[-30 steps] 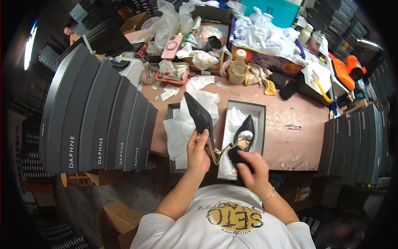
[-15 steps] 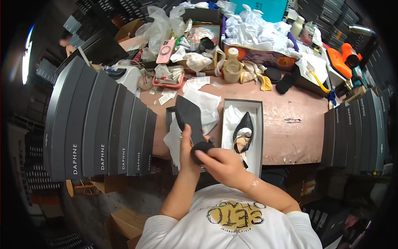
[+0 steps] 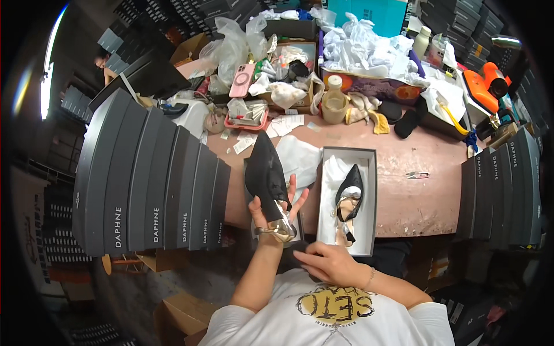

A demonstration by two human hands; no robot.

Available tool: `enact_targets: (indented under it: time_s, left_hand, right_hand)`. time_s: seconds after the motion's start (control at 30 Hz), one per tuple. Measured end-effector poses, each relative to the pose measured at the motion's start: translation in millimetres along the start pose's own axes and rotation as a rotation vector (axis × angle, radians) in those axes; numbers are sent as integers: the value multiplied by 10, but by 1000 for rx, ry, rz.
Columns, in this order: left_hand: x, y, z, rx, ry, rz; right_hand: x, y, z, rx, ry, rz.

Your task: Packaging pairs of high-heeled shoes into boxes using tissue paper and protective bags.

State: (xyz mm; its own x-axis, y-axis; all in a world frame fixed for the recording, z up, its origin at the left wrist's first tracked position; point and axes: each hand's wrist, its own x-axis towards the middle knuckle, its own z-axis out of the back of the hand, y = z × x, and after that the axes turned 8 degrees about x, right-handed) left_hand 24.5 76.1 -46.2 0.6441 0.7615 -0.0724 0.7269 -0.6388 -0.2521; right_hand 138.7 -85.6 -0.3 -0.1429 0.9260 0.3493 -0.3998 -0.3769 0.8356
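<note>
A black pointed shoe [image 3: 264, 173] with a shiny metallic lining rests in my left hand [image 3: 259, 214], toe pointing away and its open side up. My thumb is on its left side and my fingers are spread along its right. Close to my shirt, my right hand [image 3: 332, 266] holds a dark pad [image 3: 292, 255], mostly hidden behind the fingers and dim against the shadow. To the right, the matching black shoe [image 3: 350, 193] lies in an open shoe box [image 3: 374, 202] on white tissue paper [image 3: 328, 222].
Grey shoe boxes [image 3: 130, 179] stand in a row at the left, with more boxes [image 3: 502, 184] at the right. Thread snips [image 3: 418, 175] lie on the pink table [image 3: 404, 213]. Toward the back are a bottle [image 3: 334, 104], a pink phone [image 3: 242, 81], cloths and crumpled white paper [image 3: 369, 55].
The shoe has turned from sole up to open side up in my left hand. My right hand has drawn the dark pad away from the shoe, back toward my body.
</note>
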Motion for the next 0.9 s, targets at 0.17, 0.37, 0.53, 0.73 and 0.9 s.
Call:
enact_targets:
  time_s: [0.17, 0.37, 0.53, 0.73, 0.9]
  left_hand:
    - [-4, 102, -4, 64, 198, -5]
    - [-138, 336, -239, 82, 151, 68]
    - [-69, 144, -150, 154, 100, -19]
    - [-61, -335, -328, 530, -153, 21]
    - [9, -567, 149, 2026, -326, -248]
  right_hand:
    - [88, 19, 364, 42, -318, 31]
    - [504, 50, 161, -204, -282, 90]
    - [125, -51, -149, -82, -147, 63]
    - [-117, -335, 839, -272, -540, -108]
    - [-353, -1079, 1340, -719, -491, -426]
